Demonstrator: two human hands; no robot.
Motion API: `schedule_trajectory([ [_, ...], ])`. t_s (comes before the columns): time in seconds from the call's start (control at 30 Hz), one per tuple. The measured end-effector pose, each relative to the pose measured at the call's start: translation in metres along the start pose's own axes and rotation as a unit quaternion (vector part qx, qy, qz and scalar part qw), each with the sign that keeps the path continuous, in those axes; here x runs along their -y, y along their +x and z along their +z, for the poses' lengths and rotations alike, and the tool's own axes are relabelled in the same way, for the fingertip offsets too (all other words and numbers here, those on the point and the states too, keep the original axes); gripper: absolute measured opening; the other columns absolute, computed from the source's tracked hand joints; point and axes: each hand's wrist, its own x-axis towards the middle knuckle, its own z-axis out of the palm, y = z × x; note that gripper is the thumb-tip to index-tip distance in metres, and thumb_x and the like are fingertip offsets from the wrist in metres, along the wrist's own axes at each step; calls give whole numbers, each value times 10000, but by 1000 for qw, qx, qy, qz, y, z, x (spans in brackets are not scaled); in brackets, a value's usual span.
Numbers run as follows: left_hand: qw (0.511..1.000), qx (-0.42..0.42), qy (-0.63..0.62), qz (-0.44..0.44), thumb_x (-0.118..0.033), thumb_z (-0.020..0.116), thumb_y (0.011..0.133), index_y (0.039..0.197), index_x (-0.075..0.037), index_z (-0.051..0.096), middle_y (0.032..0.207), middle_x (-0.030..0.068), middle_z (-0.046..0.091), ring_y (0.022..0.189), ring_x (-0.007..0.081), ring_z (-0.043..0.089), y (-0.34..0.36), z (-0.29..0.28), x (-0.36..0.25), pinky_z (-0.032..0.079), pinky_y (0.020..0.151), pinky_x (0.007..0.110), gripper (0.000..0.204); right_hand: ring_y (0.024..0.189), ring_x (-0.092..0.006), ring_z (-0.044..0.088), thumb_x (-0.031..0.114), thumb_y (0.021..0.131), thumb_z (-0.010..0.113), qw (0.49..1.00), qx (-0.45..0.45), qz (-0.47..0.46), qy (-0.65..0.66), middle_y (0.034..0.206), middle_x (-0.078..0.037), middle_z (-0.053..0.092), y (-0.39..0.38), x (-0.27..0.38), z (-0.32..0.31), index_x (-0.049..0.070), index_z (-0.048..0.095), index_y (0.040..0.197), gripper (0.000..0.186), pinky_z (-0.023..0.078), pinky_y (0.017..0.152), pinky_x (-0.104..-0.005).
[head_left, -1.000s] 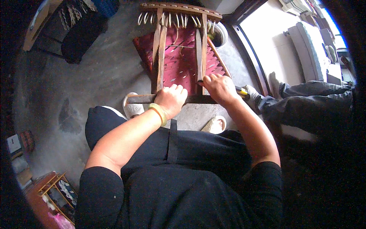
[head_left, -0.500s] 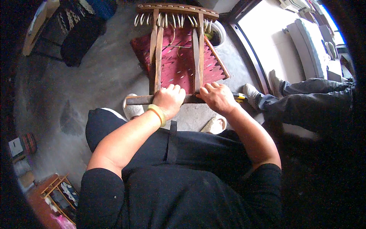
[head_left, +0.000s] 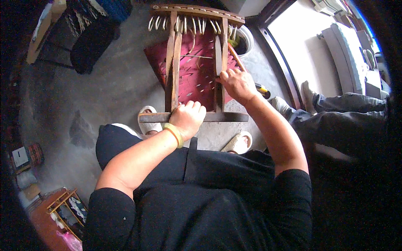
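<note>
A wooden frame [head_left: 171, 79] stretches away from me, with long bars running between a near crossbar [head_left: 226, 117] and a far one. Short pale cord ends [head_left: 203, 25] hang in a row from the far crossbar [head_left: 197, 12]. My left hand [head_left: 187, 118] is closed round the near crossbar. My right hand [head_left: 238, 85] is closed at the right-hand bars, its fingertips against the wood. From under its palm side sticks out a yellow-and-black utility knife [head_left: 262, 90]; its blade is mostly hidden. Beneath the frame lies a torn dark-red sheet [head_left: 197, 83].
A white bucket [head_left: 248, 42] stands behind the frame at right. Another person's legs [head_left: 347, 108] reach in from the right, near a door track. My slippers [head_left: 237, 142] are below the near crossbar. A dark chair [head_left: 94, 44] is at far left, a small wooden rack [head_left: 67, 213] lower left.
My right hand has left the near crossbar and moved up along the right-hand bars, carrying the knife. My left hand stays on the crossbar, which has shifted slightly toward me.
</note>
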Motion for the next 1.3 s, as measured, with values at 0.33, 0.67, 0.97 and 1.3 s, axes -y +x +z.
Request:
schedule_trajectory([
  [0.33,1000,-9,17,0,-150,544,720,745,-83,542,736,68,531,719,220,573,5,4,-1,498,602,341,72,751,-333,645,232,845,518,987,-5,159,24,855,-156,645,37,-29,7,25,536,831,208,525,620,-426],
  [0.67,1000,-25,-12,-10,-122,530,711,723,-76,526,719,72,526,701,239,570,2,3,3,484,601,361,47,647,-250,631,307,847,560,998,20,52,22,692,-75,589,-28,28,-9,80,526,819,231,497,516,-370],
  [0.97,1000,-8,-12,-5,-128,546,708,747,-83,533,730,63,526,711,219,567,3,6,4,489,592,343,60,692,-307,654,358,882,524,983,23,181,-27,781,-137,643,32,-20,24,58,557,856,303,517,579,-419],
  [1.3,1000,-10,-3,-6,-130,551,717,729,-88,534,724,61,531,707,215,573,3,4,2,496,595,335,46,671,-326,653,264,891,476,981,2,189,35,724,-158,644,23,-18,16,53,550,839,229,522,583,-440],
])
